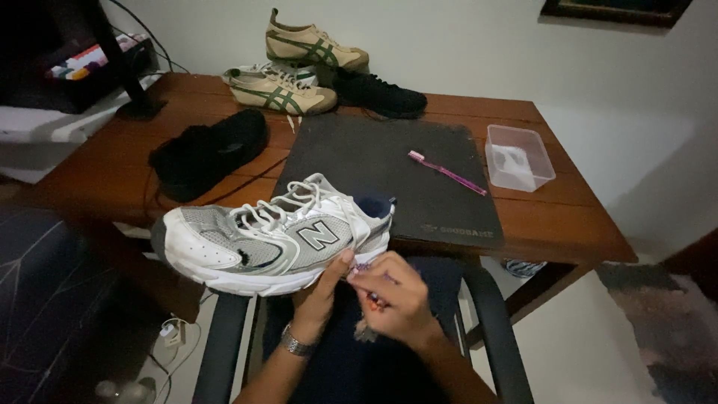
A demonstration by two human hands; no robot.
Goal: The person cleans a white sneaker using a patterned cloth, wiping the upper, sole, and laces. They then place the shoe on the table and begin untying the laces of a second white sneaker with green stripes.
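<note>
A white and grey running shoe [262,239] with white laces is held up sideways in front of the table edge, toe to the left. My left hand [321,295], with a metal watch on the wrist, grips its sole near the heel, thumb on the side. My right hand [393,295] is closed on a small object with a purple and red end, pressed against the shoe's heel; what the object is I cannot make out.
A dark mat [381,161] lies on the wooden table [568,217], with a pink toothbrush [447,172] on it. A clear plastic tub [518,157] stands at right. A black shoe [206,153], tan and green shoes [280,90] and a dark shoe [381,93] sit at the back. Black chair arms [490,329] flank me.
</note>
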